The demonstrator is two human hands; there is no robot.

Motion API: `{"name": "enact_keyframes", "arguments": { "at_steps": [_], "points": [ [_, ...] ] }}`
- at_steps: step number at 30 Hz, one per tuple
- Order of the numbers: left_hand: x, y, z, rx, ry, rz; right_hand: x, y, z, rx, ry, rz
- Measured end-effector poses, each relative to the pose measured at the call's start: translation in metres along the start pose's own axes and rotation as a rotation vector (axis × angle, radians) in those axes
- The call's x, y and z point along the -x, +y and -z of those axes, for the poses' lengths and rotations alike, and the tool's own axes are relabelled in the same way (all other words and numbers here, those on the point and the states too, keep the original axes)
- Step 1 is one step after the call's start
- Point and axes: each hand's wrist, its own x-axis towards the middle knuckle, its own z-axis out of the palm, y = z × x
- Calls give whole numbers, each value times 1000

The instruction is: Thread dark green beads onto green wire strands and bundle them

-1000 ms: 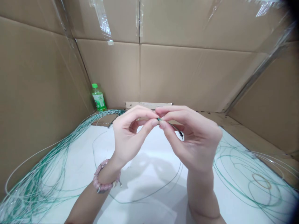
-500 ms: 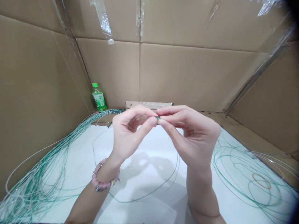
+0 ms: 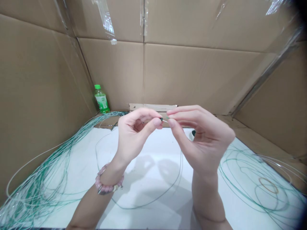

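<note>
Pinches a tiny dark-green piece [image 3: 161, 119] at the fingertips of the left hand [image 3: 131, 140], nearer to it than the right hand [image 3: 203, 140]. Holds the hands just apart, the right's tips closed on a bright-green bit [image 3: 167, 117]. Bridges the gap, left to right, with a thin pale strand [image 3: 165, 121]. Shows smooth white tabletop [image 3: 86, 153] below, looping glossy strands [image 3: 33, 195] at left, then a translucent green bottle [image 3: 102, 101] against matte cardboard [image 3: 187, 76] at far left.
</note>
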Motion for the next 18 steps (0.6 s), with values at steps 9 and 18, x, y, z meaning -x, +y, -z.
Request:
{"name": "enact_keyframes", "arguments": {
  "at_steps": [9,18],
  "points": [
    [2,7,-3,-99,-2,-44,-1,1,3,136,-32,87],
    [0,8,-4,-130,-1,-57,-2,2,6,179,-74,104]
  ]
}}
